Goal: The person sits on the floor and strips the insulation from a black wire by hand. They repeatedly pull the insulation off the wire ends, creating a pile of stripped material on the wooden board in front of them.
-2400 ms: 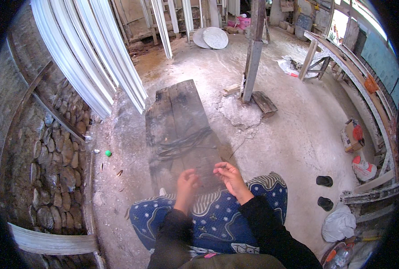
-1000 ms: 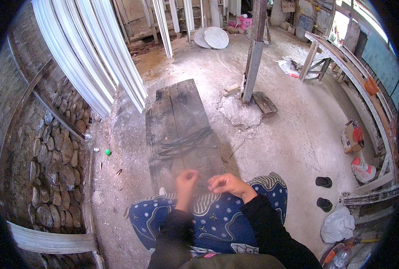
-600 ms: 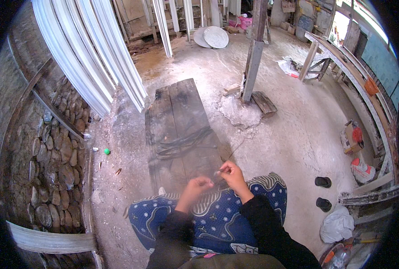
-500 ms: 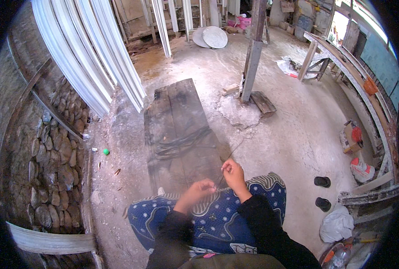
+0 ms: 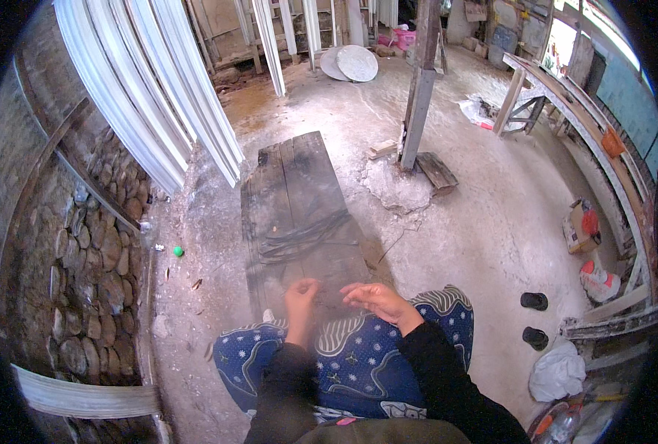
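Note:
My left hand (image 5: pixel 301 305) is over the near end of a dark wooden board (image 5: pixel 292 174), thumb and fingers pinched together. Motion blurs it, and what it pinches, if anything, is too small to make out. To its right my right hand (image 5: pixel 379 302) hovers above my lap with its fingers stretched out and nothing visible in them. A loose bundle of thin dark strips (image 5: pixel 307 237) lies across the board just beyond my hands. Blue patterned cloth (image 5: pixel 358 355) covers my legs at the board's near edge.
A wooden post (image 5: pixel 419 96) rises from the floor beyond the board, with a wood block (image 5: pixel 436 174) at its foot. Long pale strips (image 5: pixel 151 96) hang at the left. Black sandals (image 5: pixel 535 338), a white sack (image 5: pixel 557 370) and a long workbench (image 5: pixel 566 96) stand right.
My hands have moved apart. The left has gone forward over the board, still pinched; the right has lowered, opened its fingers and let go of a thin dark strand.

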Action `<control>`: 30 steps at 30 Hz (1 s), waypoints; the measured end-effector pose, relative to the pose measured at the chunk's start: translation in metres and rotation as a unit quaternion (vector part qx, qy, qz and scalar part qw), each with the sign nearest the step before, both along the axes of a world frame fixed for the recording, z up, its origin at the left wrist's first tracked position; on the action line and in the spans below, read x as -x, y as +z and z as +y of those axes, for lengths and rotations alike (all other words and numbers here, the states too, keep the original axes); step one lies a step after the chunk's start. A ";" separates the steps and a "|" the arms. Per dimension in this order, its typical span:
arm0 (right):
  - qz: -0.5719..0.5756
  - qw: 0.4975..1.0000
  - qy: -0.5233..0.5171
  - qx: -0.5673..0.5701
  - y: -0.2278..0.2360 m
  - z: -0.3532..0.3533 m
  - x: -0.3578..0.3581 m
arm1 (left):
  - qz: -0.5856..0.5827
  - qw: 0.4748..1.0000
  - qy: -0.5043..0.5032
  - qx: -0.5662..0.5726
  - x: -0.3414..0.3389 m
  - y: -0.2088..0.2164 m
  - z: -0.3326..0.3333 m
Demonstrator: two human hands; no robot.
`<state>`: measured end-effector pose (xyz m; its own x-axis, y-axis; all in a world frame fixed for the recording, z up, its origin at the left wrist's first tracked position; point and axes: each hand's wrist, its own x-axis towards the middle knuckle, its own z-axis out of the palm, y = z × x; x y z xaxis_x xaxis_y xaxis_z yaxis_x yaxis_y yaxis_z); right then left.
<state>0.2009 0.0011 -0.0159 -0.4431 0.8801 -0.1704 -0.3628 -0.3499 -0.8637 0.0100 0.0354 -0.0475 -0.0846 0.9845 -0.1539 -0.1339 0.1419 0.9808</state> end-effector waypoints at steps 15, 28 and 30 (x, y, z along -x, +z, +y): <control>0.005 0.995 -0.098 0.000 -0.010 0.002 0.005 | 0.063 0.976 -0.200 0.055 -0.001 -0.008 -0.005; -0.386 0.832 -0.350 -0.191 -0.044 0.013 0.003 | -0.106 0.931 -0.336 0.093 -0.007 0.025 -0.015; -0.377 0.837 -0.334 -0.214 -0.039 0.012 -0.001 | -0.033 0.969 -0.236 0.064 -0.007 0.017 -0.011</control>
<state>0.2019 0.0132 -0.0552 0.2643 0.9405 0.2136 0.3495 0.1130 -0.9301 0.0169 0.0247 -0.0308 0.3845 0.8836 -0.2673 -0.0865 0.3227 0.9425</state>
